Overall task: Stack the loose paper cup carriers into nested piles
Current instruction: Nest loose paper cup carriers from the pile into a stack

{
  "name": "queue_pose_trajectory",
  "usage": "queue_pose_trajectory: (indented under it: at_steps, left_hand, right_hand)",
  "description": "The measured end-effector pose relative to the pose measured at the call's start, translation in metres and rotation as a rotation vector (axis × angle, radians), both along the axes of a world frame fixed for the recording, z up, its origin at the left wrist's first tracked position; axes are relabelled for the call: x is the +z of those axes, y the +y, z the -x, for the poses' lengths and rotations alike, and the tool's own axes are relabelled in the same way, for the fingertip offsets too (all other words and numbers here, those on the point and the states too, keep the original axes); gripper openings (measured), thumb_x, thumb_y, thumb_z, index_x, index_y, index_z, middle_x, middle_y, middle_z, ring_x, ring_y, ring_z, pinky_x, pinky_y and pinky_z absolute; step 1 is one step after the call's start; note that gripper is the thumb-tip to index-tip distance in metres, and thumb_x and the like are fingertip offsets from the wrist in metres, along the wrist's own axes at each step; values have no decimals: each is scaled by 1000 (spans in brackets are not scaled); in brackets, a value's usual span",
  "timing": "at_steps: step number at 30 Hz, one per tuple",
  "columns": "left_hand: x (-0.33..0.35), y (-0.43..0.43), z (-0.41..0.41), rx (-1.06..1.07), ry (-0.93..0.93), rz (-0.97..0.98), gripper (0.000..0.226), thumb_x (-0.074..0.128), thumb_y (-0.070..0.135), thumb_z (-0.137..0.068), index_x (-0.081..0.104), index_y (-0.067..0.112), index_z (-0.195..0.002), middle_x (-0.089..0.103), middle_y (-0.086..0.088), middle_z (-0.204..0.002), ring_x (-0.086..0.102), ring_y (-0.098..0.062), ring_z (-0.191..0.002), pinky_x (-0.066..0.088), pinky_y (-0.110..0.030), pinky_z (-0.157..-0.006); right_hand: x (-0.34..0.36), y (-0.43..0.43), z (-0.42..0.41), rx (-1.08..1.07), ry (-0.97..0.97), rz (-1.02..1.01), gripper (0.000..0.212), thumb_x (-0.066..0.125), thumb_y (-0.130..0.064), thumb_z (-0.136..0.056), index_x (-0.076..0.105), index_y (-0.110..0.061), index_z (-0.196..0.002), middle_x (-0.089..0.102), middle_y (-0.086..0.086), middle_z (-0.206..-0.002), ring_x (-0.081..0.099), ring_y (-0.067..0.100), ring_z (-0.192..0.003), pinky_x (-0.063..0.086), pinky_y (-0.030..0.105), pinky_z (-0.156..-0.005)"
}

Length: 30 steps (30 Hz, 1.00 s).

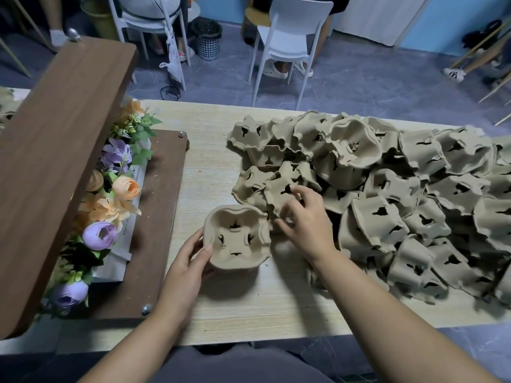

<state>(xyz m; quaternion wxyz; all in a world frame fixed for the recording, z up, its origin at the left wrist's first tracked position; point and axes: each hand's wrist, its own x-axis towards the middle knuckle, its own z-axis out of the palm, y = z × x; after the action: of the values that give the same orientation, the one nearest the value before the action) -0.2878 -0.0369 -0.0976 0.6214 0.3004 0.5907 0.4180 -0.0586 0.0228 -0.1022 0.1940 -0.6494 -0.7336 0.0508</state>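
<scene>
Dozens of pulp cup carriers (pixel 387 189) lie heaped over the right half of the table (pixel 221 308), overlapped too thickly for a true count. Over 20 show at least part of a face, most of them bottom-up. The heap runs off the right frame edge, so its full extent is unseen. Its lower layers are hidden.

1 upright carrier (pixel 237 239) sits cavity-up on the table, just left of the heap's near corner. The left hand (pixel 193 258) holds it, thumb over the near-left rim and fingers curled round the left wall, fingertips partly hidden behind it. Cannot tell whether this is 1 carrier or several nested, as the side wall is mostly out of sight.

1 inverted carrier (pixel 279 194) at the heap's near-left edge is gripped by the right hand (pixel 307 219) — fingers curled over its top, thumb at its lower edge. The hand covers the carrier's right part. It touches its neighbours; lifted or resting, cannot tell.

Far left: 1 wooden lid (pixel 63 161), tilted up, hides most of what lies beneath. Artificial flowers (pixel 110 189) show under it, 3 purple blooms and at least 2 orange.

Beyond the table: 2 white chairs (pixel 301 12) and 1 mesh wastebasket (pixel 208 40). Seated people are cut off at the top edge — legs and feet only.
</scene>
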Motion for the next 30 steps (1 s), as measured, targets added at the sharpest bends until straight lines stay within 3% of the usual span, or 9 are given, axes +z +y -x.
queue_pose_trajectory:
  at_steps: [5,8,11,14,16,18,21,25,30]
  left_hand:
    - [1,0,0,-2,4,-7,29,54,21,-96,60,46,-108,65,21,-112,62,-6,-108,50,-28,-87]
    - [1,0,0,3,2,-8,28,54,20,-96,59,44,-111,65,21,-113,62,-5,-107,51,-28,-87]
    - [0,0,0,-6,12,-5,28,53,20,-97,59,44,-112,65,18,-116,61,-8,-109,51,-30,-89]
    - [-1,1,0,-9,11,-2,30,53,19,-97,59,46,-108,65,18,-115,62,-8,-109,50,-31,-89]
    - [-3,2,0,-11,17,2,29,53,19,-97,59,45,-109,64,16,-118,61,-8,-111,50,-31,-89]
    - [-3,2,0,-5,1,15,27,50,21,-98,59,43,-112,65,12,-121,60,-11,-113,50,-29,-85]
    - [-2,3,-1,-8,-46,56,26,39,32,-101,60,42,-113,64,7,-125,58,-12,-117,49,-29,-79]
    - [-1,3,2,-44,-80,73,33,40,57,-87,63,49,-109,65,8,-125,53,-13,-123,40,-48,-106]
    - [1,1,2,-55,-88,39,35,51,59,-72,66,54,-104,64,17,-123,56,-14,-121,48,-33,-89]
  right_hand:
    - [7,7,-15,-91,166,-149,17,78,-7,-71,62,-2,-70,56,18,-113,57,21,-98,51,28,-78]
    - [32,6,-20,-202,406,-249,12,74,-5,-76,62,-2,-73,52,16,-105,50,-3,-92,49,13,-78]
    - [65,-6,-19,-379,642,-222,16,71,-9,-80,58,-14,-73,60,5,-92,54,-4,-87,42,4,-72]
    - [86,-22,-11,-560,1166,-41,16,68,-13,-84,57,-19,-74,61,-6,-69,58,0,-62,47,12,-60]
    - [89,-33,2,-604,1551,159,17,65,-7,-84,54,-14,-73,59,-2,-61,54,2,-47,47,13,-47]
    - [86,-44,18,-614,1754,350,16,63,-2,-80,51,-10,-73,63,3,-60,57,5,-46,49,13,-46]
    - [74,-58,37,-623,1748,475,21,65,3,-77,51,-12,-83,66,10,-79,67,13,-62,57,22,-58]
    - [69,-64,45,-485,1521,491,42,63,4,-82,53,-25,-111,56,0,-65,61,9,-67,57,26,-61]
    - [74,-60,45,-357,1403,540,33,59,2,-87,59,-20,-110,47,0,-61,57,12,-69,54,24,-58]
